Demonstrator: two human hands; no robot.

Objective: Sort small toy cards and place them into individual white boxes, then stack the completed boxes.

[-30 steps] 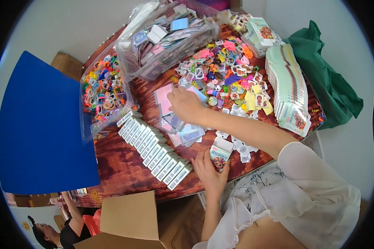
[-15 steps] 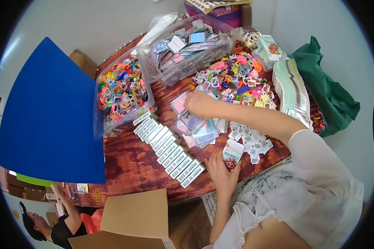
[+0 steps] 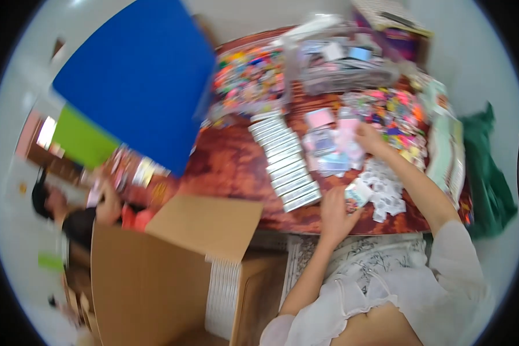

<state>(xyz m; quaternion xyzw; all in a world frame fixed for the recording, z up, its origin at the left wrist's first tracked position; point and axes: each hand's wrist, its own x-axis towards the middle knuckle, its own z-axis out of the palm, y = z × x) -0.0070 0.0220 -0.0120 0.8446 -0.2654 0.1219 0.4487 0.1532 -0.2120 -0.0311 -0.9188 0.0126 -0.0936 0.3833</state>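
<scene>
Right hand [image 3: 371, 140] had drawn rightward, fingers closed on a pink card [image 3: 347, 126].
Left hand [image 3: 335, 213] held a box [image 3: 358, 194], fingers half curled.

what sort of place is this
Probably a small packing workroom, though blur hides detail: a row of small cartons beside the left hand, a heap of colourful trinkets on the table, and a big open cardboard box in front of it.

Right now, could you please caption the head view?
Left hand holding a small box, right hand at a pink card.
</scene>
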